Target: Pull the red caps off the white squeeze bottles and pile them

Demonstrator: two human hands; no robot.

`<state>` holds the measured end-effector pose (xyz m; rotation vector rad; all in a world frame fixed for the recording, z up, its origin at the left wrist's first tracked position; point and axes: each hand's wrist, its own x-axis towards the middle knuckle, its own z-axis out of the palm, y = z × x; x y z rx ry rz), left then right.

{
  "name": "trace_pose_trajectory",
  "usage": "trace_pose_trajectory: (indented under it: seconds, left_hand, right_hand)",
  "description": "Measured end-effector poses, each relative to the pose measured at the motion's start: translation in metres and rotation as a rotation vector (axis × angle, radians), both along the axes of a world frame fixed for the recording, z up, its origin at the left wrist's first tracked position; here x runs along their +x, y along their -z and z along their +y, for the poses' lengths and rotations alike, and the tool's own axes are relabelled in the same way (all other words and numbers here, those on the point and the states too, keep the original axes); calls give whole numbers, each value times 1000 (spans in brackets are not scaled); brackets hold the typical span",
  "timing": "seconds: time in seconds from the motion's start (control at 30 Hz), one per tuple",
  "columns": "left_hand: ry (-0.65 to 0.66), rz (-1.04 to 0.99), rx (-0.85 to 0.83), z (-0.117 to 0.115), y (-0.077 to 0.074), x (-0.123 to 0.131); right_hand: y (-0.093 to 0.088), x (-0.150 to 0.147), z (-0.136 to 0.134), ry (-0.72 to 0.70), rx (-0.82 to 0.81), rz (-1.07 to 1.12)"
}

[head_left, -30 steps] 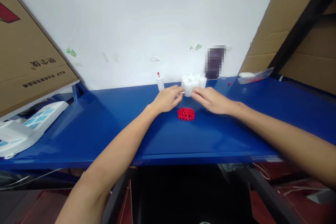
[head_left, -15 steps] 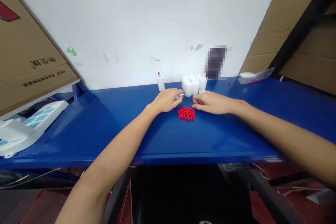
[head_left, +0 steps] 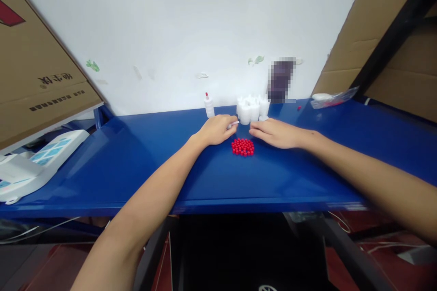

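My left hand (head_left: pixel 218 129) rests over the blue table, its fingers curled round a small white piece (head_left: pixel 233 124) that shows at the fingertips; its exact kind is too small to tell. My right hand (head_left: pixel 269 132) is closed opposite it, and what its fingers hold, if anything, is hidden. A white object (head_left: pixel 263 118) peeks out just behind that hand. Between and in front of both hands lies a flat patch of small red caps (head_left: pixel 243 147). Several white bottles (head_left: pixel 251 111) stand bunched just beyond the hands. One white bottle with a red tip (head_left: pixel 209 107) stands apart, behind my left hand.
The blue table (head_left: pixel 150 159) meets a white wall (head_left: pixel 170 32). At left are a white device with blue panels (head_left: pixel 51 157) and a cardboard box (head_left: pixel 37 63). A clear plastic bag (head_left: pixel 334 99) and a loose red piece (head_left: pixel 299 107) lie at the back right.
The fingers of my right hand have shifted slightly, the thumb now closer to the other fingers. My left hand stays in place with the white piece.
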<state>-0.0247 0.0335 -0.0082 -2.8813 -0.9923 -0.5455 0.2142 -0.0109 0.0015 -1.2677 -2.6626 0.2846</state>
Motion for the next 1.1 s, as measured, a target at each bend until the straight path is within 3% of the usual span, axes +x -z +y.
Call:
trace_pose_trajectory:
  seconds: [0.5, 1.1]
  left_hand:
    - [-9, 4, -1, 1, 1, 0]
    - [-9, 3, -3, 2, 1, -1]
  right_hand:
    - [-8, 1, -3, 10, -86, -80]
    - [-15, -4, -12, -17, -160, -21]
